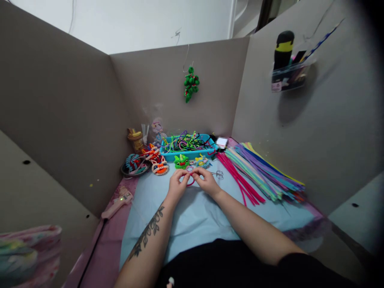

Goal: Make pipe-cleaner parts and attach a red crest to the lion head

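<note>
Close together over the blue cloth (204,208), my left hand (179,182) and my right hand (204,180) both pinch a pink-red pipe cleaner (191,183). It bends into a small loop that hangs below my fingertips; part of it is hidden by the fingers. Just beyond my hands sit a green pipe-cleaner animal head (181,161) and a yellow and blue figure (201,161). An orange and white animal head (160,167) lies to the left of them. Scissors (219,174) rest to the right of my right hand.
A teal tray (168,155) of tangled pipe cleaners stands at the back. Bundles of coloured pipe cleaners (264,172) lie on the right. At left are a bowl (135,173) and a corded pink glue gun (118,205). Grey panels (180,64) enclose the table.
</note>
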Demonstrator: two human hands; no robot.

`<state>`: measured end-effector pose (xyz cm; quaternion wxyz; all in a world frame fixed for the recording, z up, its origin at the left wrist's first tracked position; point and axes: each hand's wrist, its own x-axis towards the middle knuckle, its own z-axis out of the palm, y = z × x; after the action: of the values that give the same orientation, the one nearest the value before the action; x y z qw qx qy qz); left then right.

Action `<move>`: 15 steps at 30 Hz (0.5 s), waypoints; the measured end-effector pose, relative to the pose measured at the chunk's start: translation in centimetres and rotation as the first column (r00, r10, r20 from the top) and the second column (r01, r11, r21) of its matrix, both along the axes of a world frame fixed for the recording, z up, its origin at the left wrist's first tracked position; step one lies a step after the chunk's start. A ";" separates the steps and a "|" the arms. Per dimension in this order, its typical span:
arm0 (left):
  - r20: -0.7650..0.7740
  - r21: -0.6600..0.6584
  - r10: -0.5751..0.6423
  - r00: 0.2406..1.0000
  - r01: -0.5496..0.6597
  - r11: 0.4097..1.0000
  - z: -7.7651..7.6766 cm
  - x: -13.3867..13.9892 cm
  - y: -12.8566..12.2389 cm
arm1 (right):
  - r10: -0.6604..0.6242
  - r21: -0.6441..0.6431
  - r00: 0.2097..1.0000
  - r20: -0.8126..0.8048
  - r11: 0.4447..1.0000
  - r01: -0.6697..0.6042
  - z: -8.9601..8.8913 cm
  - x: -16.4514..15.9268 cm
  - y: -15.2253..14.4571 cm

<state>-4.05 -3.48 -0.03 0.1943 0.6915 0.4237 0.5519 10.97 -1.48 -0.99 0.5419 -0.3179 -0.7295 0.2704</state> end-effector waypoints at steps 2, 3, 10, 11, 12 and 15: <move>-0.004 0.018 0.003 1.000 -0.003 1.000 0.0 0.0 0.0 | 0.036 -0.085 0.999 -0.040 0.996 -0.039 0.0 0.1 0.3; -0.006 0.025 0.003 1.000 -0.003 1.000 0.0 0.0 0.0 | 0.058 -0.126 0.997 -0.056 0.990 -0.065 -0.1 0.1 0.5; -0.004 0.055 0.029 1.000 -0.029 0.998 0.1 -0.1 -0.1 | 0.239 -0.325 0.957 -0.164 0.903 -0.281 -0.4 0.3 1.1; -0.001 0.057 0.035 0.999 -0.035 0.998 0.1 -0.1 -0.1 | 0.260 -0.341 0.948 -0.182 0.888 -0.309 -0.5 0.3 1.2; 0.001 0.058 0.039 0.999 -0.039 0.998 0.1 -0.2 -0.1 | 0.277 -0.356 0.940 -0.201 0.873 -0.333 -0.6 0.3 1.2; 0.004 0.058 0.046 0.999 -0.046 0.997 0.2 -0.1 -0.2 | 0.310 -0.393 0.916 -0.255 0.833 -0.391 -0.6 0.3 1.2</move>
<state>-4.17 -3.66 0.13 0.1622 0.6861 0.4229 0.5693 11.27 -0.31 -1.64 0.4616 -0.2656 -0.6442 0.5490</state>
